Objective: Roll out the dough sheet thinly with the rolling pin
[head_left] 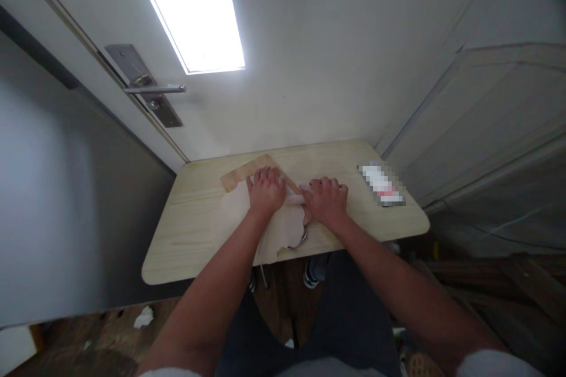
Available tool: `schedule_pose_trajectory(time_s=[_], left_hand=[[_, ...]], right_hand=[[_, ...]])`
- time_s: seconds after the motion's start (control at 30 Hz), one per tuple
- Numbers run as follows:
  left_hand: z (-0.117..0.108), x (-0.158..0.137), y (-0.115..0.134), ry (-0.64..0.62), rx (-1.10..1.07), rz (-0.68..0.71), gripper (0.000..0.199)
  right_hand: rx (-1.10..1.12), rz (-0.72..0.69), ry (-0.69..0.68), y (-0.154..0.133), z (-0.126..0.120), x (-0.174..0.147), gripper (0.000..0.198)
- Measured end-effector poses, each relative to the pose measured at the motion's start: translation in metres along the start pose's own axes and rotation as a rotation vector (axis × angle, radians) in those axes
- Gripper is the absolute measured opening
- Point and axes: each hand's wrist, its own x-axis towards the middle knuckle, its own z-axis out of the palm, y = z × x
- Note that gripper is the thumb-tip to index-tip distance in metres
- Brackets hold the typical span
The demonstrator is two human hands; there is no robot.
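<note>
A pale beige sheet (235,207), thin and ragged along its right and lower edges, lies on the light wooden table (177,247). Under it, at the far side, a tan flat piece (241,175) with a square corner shows. Between my hands runs a short pale roll (295,199), which may be a rolled part of the sheet. My left hand (267,189) presses down over its left end, fingers bent forward. Over the right end my right hand (327,199) is closed, knuckles up. What lies under both palms is hidden.
A phone-like item (381,184), blurred out, lies at the table's right end. Behind the table stands a white door with a metal handle (157,89) and a bright window (194,12). My legs are under the near edge. Crumpled white paper (144,317) lies on the floor.
</note>
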Motion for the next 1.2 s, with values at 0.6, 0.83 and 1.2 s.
schedule_pose_trajectory(time_s=[0.6,0.83,1.2], left_hand=[[0.008,0.050,-0.004,0.046,0.010,0.037,0.041],[0.000,0.002,-0.007,-0.010,-0.003,0.005,0.043],[-0.013,-0.044,-0.009,0.058,-0.001,-0.019,0.044]], right_hand=[[0.018,0.005,-0.160,0.002,0.016,0.054,0.058],[0.022,-0.113,-0.046,0.003,0.002,-0.005,0.053],[0.133,-0.234,-0.029,0.016,-0.007,-0.035,0.041]])
